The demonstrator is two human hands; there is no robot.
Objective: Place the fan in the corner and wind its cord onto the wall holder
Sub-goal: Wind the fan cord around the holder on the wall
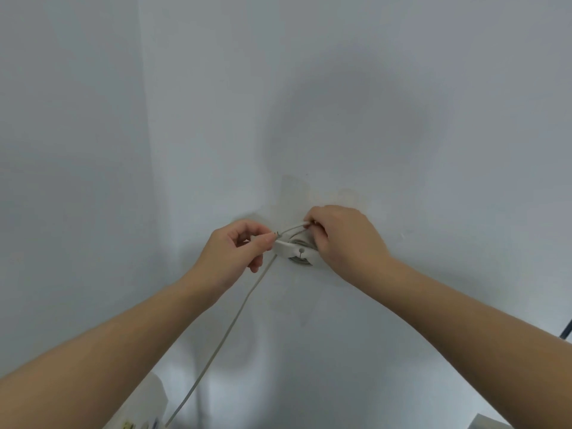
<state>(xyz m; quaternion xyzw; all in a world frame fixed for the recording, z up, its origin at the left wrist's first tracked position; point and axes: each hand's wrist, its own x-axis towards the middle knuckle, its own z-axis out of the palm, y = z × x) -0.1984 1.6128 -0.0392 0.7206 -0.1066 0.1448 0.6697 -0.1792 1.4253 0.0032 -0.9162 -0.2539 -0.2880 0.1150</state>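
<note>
A white round cord holder [298, 252] is fixed to the pale wall, with a few turns of cord wound behind its front plate. The thin white cord [229, 329] rises from the bottom edge up to the holder. My left hand [238, 255] pinches the cord just left of the holder. My right hand [340, 239] grips a loop of the same cord at the holder's upper right and covers that side. A white part of the fan [148, 407] shows at the bottom left, mostly hidden by my left forearm.
The room corner [140, 150] runs down the left of the view. A dark cable [566, 331] hangs at the right edge. A white box-like edge [487, 422] shows at the bottom right.
</note>
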